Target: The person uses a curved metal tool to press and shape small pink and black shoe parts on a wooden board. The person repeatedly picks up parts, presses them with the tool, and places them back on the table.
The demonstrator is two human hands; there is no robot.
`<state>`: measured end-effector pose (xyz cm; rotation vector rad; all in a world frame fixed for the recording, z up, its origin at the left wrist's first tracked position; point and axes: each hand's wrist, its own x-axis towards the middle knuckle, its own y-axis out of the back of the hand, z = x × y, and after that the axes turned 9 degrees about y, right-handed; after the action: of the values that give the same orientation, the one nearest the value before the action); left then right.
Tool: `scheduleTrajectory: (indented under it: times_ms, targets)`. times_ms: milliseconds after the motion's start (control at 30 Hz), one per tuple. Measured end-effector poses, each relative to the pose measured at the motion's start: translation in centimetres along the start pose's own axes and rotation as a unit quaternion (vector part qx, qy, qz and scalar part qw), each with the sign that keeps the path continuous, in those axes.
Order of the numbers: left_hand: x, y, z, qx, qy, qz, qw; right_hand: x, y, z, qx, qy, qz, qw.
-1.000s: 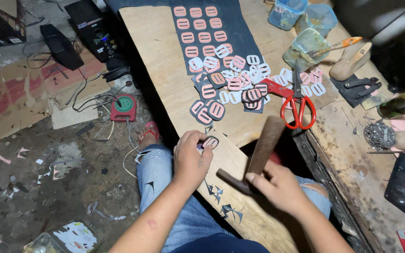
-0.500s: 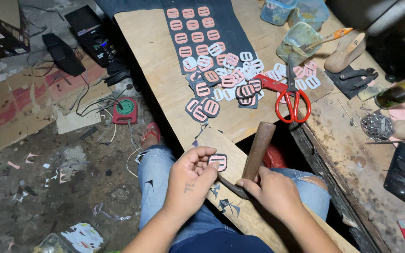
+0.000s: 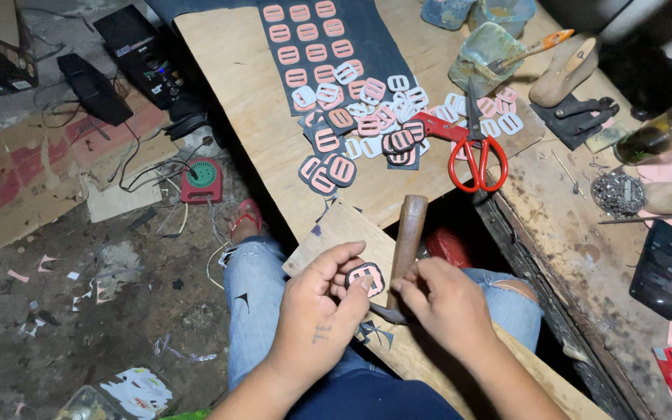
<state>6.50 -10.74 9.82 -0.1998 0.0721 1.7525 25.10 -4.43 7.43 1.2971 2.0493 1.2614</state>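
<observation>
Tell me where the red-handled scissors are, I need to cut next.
In the head view, the red-handled scissors lie on the plywood board at upper right, beside the scattered pink and white oval buckle pieces.

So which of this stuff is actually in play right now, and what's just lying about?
In play: left hand pinching a pink buckle piece; right hand by the wooden-handled tool; plywood board.

Lying about: red scissors, loose buckle pile, wooden shoe last.
</observation>
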Motion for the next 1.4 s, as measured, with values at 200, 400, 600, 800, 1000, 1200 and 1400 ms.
scheduleTrajectory:
  times_ms: [200, 400, 600, 800, 1000, 1200, 1400]
  targets:
    - [-0.5, -0.3, 0.8, 0.178, -0.019, 0.045, 0.983, -0.6, 0.9, -1.8, 0.225, 0.125, 0.118, 0.959]
    - [-0.7, -0.5, 0.2, 0.261, -0.202, 0.065, 0.942, -0.4, -0.2, -2.3, 0.156, 0.1, 0.115, 0.976]
    - [-0.4, -0.8, -0.3, 0.264, -0.146, 0.077, 0.95, -1.1, -1.4, -1.6, 0.152, 0.2, 0.149, 0.956]
    - [-0.4, -0.3, -0.1, 0.197, -0.049, 0.061, 0.977, -1.3, -1.5, -1.3, 0.324, 0.036, 0.078, 0.942]
    - [-0.7, -0.9, -0.4, 0.275, -0.197, 0.088, 0.937, -1.3, -1.9, -1.7, 0.149, 0.116, 0.13, 0.973]
    - [-0.7, -0.4, -1.0, 0.334, -0.232, 0.057, 0.912, -1.4, -2.3, -1.1, 0.248, 0.081, 0.099, 0.96]
    - [0.7, 0.9, -2.0, -0.07, 0.071, -0.087, 0.991, -1.2, -1.9, 1.8, 0.638, -0.096, -0.016, 0.764]
